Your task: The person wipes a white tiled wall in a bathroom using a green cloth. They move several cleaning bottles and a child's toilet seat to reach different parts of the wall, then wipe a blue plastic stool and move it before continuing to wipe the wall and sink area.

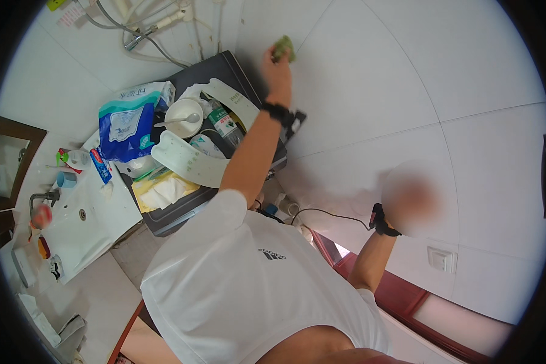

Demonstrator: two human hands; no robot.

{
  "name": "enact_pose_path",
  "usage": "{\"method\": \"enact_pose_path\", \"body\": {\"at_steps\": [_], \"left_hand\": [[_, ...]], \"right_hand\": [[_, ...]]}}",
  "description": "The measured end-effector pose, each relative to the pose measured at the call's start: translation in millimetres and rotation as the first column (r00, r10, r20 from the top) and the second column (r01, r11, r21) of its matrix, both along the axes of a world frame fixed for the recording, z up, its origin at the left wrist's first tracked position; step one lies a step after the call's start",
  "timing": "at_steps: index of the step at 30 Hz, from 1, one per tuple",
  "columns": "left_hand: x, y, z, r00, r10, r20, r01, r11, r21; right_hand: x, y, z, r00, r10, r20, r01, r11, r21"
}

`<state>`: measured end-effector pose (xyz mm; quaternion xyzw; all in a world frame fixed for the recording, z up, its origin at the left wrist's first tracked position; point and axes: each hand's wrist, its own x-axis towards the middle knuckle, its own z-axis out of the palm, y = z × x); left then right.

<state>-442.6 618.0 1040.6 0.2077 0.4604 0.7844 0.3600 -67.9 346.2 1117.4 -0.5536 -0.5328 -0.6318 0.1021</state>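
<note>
My left hand [278, 75] is raised to the white tiled wall [368, 91], its fingers closed around a crumpled green scouring pad or cloth [284, 49]. The pad is at the wall; whether it presses on it I cannot tell. A black strap with a small device [284, 117] circles that wrist. Lower on the same wall, to the right, is my right hand [409, 200]. It is blurred over, so its fingers and anything in them are hidden. The right wrist wears a black strap [382, 220] too, with a thin black cable [332, 210] running from it.
Below my left arm, a dark grey top [227, 68] bears a blue plastic pack [127, 120], a white bowl [185, 111] with a spoon, a plastic bottle [225, 123] and pale curved pieces [189, 161]. A white sink [91, 227] stands left. Pipes [164, 22] run above; a wall switch [441, 259] sits right.
</note>
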Motion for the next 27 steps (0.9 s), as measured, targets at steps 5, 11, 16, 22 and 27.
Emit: {"method": "enact_pose_path", "body": {"at_steps": [5,11,16,22,27], "left_hand": [[0,33,-16,0.923,0.192,-0.335,-0.233,0.968,-0.088],[82,-82,6,0.93,-0.204,-0.305,0.26,0.953,0.156],[15,-3,-5,0.996,-0.055,-0.067,0.056,0.998,0.007],[88,-47,28,0.991,0.008,-0.136,0.006,0.995,0.097],[133,-143,65,0.837,-0.403,-0.37,0.526,0.778,0.343]], "right_hand": [[-6,8,-3,0.999,0.048,-0.01,-0.048,0.999,0.011],[1,3,3,0.999,0.046,-0.006,-0.046,0.999,0.019],[-2,14,7,0.998,0.066,-0.007,-0.065,0.997,0.034],[-1,12,9,0.997,0.076,-0.001,-0.076,0.996,0.041],[0,-1,5,0.998,0.066,0.007,-0.066,0.997,0.045]]}}
